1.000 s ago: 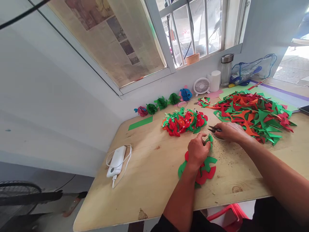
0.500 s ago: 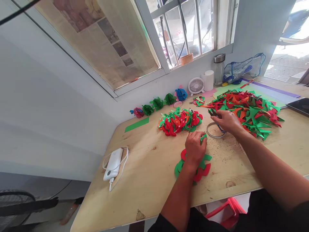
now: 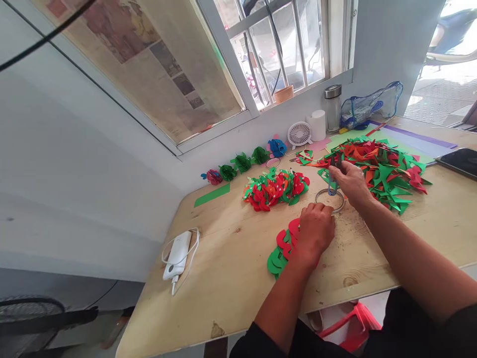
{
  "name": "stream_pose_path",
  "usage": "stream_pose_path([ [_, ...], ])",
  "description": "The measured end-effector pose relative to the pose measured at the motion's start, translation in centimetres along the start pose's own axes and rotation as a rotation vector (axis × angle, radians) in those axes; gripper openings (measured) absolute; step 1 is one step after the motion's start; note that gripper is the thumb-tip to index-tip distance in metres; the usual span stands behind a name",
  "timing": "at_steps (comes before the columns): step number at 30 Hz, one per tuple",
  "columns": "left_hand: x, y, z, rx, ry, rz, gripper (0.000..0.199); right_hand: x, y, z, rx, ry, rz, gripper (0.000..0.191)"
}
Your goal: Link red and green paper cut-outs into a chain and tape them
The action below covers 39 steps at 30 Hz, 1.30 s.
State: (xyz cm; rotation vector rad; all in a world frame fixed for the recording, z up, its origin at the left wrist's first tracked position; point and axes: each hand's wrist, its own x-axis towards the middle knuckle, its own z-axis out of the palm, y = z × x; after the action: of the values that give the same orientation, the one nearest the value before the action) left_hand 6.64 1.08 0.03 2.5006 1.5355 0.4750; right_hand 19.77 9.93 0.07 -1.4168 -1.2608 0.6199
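Observation:
My right hand [image 3: 352, 183] is closed around a small pliers-like tool [image 3: 333, 186] with dark jaws and blue-grey handles. It sits over the near left edge of a heap of red, orange and green paper scraps [image 3: 387, 174]. My left hand [image 3: 316, 228] is closed, knuckles up, and its fingertips are hidden, so what it may hold cannot be made out. Below and left of it lies a loose group of curved red and green paper cutouts [image 3: 278, 258], partly covered by the wrist. A thin ring [image 3: 340, 206] lies between both hands.
A pile of red and green cutouts [image 3: 276, 189] lies further back. Along the wall stand folded paper pieces [image 3: 242, 162], a small white fan [image 3: 299, 134] and a glass bottle [image 3: 333, 112]. A power bank [image 3: 178, 254] with cable is at left, a phone [image 3: 460, 161] at right.
My left hand has moved right and away from me, toward the ring; the green piece seen in its fingers no longer shows. The tool in my right hand has turned more upright.

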Motion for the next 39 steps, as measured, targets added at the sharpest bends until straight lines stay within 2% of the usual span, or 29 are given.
stream_pose_path([
  [5,1.0,-0.1,2.1,0.178,0.021,0.036,0.016,-0.4,-1.0,0.3,0.399,-0.008,0.145,0.026],
  [12,1.1,-0.5,2.8,0.175,0.043,0.046,0.016,-0.5,-1.6,0.1,0.557,0.077,0.234,0.023],
  [16,0.9,-1.2,2.5,-0.045,0.152,-0.031,0.016,-0.5,-1.8,-0.1,0.614,0.088,0.256,0.020],
  [21,0.6,-1.8,1.4,-0.543,0.363,-0.159,0.011,-0.5,-1.9,-0.3,0.608,0.126,0.246,0.025],
  [24,0.5,-1.8,0.9,-0.856,0.392,-0.203,0.011,-0.7,-1.9,-0.3,0.628,0.094,0.215,0.028],
  [27,0.6,-1.6,0.6,-1.068,0.406,-0.208,0.011,-1.0,-2.0,0.0,0.636,-0.003,0.205,0.031],
  [32,0.5,-1.5,0.4,-1.102,0.430,-0.175,0.010,-1.5,-2.4,0.4,0.610,-0.151,0.260,0.034],
  [39,0.3,-1.4,0.4,-1.017,0.421,-0.160,0.009,-1.8,-2.9,0.1,0.577,-0.228,0.246,0.035],
])
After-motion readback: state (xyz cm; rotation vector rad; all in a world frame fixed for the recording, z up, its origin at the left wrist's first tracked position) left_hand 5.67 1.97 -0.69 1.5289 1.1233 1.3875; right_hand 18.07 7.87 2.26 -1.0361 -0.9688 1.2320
